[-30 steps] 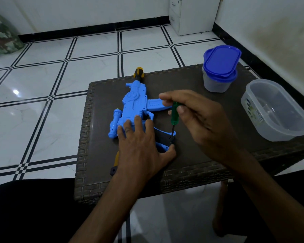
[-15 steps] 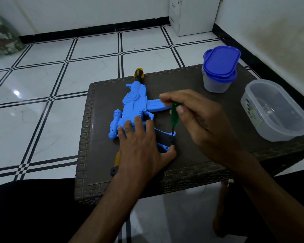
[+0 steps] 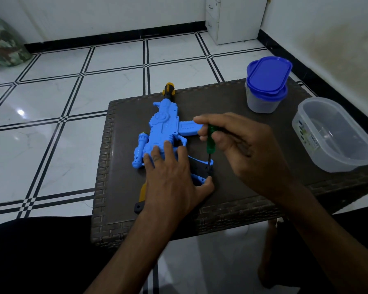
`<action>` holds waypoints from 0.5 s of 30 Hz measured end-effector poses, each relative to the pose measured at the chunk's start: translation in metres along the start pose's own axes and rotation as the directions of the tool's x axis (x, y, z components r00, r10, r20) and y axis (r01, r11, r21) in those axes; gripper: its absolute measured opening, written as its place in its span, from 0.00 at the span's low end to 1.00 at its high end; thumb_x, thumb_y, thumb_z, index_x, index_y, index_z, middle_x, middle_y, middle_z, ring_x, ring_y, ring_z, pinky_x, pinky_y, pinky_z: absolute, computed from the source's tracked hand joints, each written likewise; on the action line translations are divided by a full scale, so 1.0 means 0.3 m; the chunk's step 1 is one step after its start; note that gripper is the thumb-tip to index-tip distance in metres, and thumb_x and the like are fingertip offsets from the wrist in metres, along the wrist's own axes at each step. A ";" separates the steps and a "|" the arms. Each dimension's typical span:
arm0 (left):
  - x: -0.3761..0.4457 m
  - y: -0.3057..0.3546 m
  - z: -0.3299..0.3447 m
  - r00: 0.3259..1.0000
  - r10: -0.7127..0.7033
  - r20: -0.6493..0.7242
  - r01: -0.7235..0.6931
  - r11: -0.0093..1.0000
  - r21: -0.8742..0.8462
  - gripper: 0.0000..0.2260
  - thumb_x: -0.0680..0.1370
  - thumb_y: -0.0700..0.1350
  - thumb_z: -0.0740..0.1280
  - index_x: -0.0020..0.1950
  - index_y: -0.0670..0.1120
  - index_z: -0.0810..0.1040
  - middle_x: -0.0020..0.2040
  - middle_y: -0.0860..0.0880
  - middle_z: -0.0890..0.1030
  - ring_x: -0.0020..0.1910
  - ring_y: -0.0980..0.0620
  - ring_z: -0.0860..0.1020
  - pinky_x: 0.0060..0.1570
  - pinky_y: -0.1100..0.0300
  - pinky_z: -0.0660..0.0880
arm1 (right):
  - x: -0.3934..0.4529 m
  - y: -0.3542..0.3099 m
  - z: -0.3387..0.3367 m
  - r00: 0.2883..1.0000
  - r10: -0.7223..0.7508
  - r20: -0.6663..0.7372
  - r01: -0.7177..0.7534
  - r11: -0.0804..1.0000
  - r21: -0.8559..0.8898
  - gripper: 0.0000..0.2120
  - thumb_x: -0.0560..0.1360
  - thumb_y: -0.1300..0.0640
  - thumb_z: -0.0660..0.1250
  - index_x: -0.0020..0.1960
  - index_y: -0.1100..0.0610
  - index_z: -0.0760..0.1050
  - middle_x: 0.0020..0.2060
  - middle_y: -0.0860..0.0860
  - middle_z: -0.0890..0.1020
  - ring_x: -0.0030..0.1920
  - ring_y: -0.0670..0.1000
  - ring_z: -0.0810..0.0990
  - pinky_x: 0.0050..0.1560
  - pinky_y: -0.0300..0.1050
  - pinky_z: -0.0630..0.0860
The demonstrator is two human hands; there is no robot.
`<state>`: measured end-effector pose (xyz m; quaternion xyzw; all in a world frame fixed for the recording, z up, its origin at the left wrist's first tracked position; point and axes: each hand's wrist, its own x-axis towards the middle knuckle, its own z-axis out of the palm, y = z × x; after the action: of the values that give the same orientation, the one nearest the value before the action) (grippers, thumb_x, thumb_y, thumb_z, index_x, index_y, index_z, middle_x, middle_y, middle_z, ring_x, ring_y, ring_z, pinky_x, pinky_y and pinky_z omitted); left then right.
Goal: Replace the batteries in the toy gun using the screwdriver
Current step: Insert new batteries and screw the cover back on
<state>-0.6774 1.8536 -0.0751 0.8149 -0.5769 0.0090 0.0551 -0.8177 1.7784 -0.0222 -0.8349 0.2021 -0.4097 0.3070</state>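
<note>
Table (image 3: 232, 102): dark wicker; everything you need rests on it.
Toy gun (image 3: 164, 128): flat on the table, muzzle away from you.
Left hand (image 3: 170, 177): fingers spread, pressing the gun down.
Right hand (image 3: 242, 145): pinched around the screwdriver (image 3: 210, 141), tip at the grip.
Progress: early; cover apparently on, batteries unswapped.

White glossy floor tiles (image 3: 106, 85) with black striped grid lines, and a bright light glare on them at 9 o'clock. White walls (image 3: 115, 13) with a black skirting. A white drawer cabinet (image 3: 236, 18) stands at 1 o'clock, a dark wicker table (image 3: 232, 211) in the middle.
</note>
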 end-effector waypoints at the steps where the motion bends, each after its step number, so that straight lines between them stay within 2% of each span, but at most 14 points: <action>1: -0.001 0.000 -0.004 1.000 0.001 0.002 -0.001 1.000 0.002 0.41 0.66 0.71 0.53 0.66 0.43 0.69 0.71 0.37 0.67 0.69 0.31 0.64 0.68 0.36 0.61 | 0.000 0.000 0.001 1.000 0.012 -0.004 -0.012 1.000 -0.010 0.16 0.79 0.67 0.64 0.65 0.60 0.77 0.50 0.51 0.82 0.52 0.48 0.82 0.52 0.49 0.79; 3: 0.000 -0.001 -0.005 1.000 0.001 0.021 -0.001 1.000 0.012 0.41 0.66 0.72 0.52 0.68 0.44 0.68 0.72 0.38 0.66 0.70 0.32 0.62 0.69 0.37 0.59 | -0.002 0.002 0.004 1.000 0.010 -0.016 -0.011 0.998 -0.069 0.16 0.77 0.64 0.67 0.64 0.58 0.78 0.48 0.52 0.80 0.48 0.48 0.81 0.47 0.48 0.78; 6: 0.001 -0.005 -0.004 1.000 0.000 0.024 0.000 1.000 0.011 0.41 0.66 0.72 0.52 0.68 0.44 0.67 0.73 0.38 0.64 0.70 0.32 0.62 0.70 0.37 0.58 | -0.002 0.006 0.008 1.000 -0.028 -0.014 0.026 0.992 -0.121 0.13 0.77 0.61 0.69 0.61 0.58 0.80 0.48 0.53 0.79 0.47 0.49 0.79 0.47 0.45 0.77; 8: -0.001 -0.004 -0.002 1.000 -0.003 0.019 0.002 1.000 0.008 0.41 0.66 0.72 0.54 0.68 0.44 0.68 0.72 0.38 0.65 0.70 0.32 0.63 0.70 0.37 0.59 | -0.003 0.003 0.007 0.999 -0.039 0.004 0.039 0.993 -0.108 0.13 0.79 0.62 0.66 0.63 0.59 0.78 0.52 0.53 0.78 0.52 0.48 0.79 0.52 0.44 0.77; 11: 0.000 -0.003 -0.001 1.000 -0.001 0.007 0.001 1.000 0.003 0.40 0.66 0.72 0.54 0.66 0.43 0.69 0.71 0.38 0.66 0.69 0.32 0.64 0.68 0.37 0.60 | -0.003 -0.004 0.001 0.998 -0.031 0.051 0.032 0.999 -0.019 0.17 0.80 0.68 0.60 0.67 0.62 0.76 0.60 0.54 0.80 0.62 0.48 0.78 0.62 0.45 0.75; 13: 0.001 -0.003 0.000 1.000 0.001 0.003 -0.001 1.000 -0.001 0.41 0.66 0.71 0.53 0.66 0.43 0.70 0.71 0.37 0.67 0.69 0.31 0.64 0.68 0.36 0.60 | -0.001 -0.005 0.001 0.998 -0.016 0.064 0.014 1.000 0.019 0.17 0.79 0.70 0.61 0.67 0.62 0.76 0.57 0.53 0.82 0.58 0.49 0.81 0.58 0.50 0.78; 15: 0.000 -0.002 -0.002 1.000 0.002 0.022 -0.002 1.000 0.014 0.41 0.66 0.72 0.52 0.67 0.43 0.68 0.72 0.37 0.65 0.70 0.32 0.63 0.69 0.37 0.59 | -0.001 -0.002 0.004 0.999 -0.003 0.048 0.003 1.000 -0.017 0.17 0.78 0.68 0.65 0.65 0.59 0.77 0.53 0.52 0.81 0.54 0.49 0.81 0.53 0.50 0.79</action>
<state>-0.6767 1.8537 -0.0746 0.8147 -0.5782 0.0042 0.0428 -0.8169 1.7795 -0.0226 -0.8475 0.1970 -0.3882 0.3039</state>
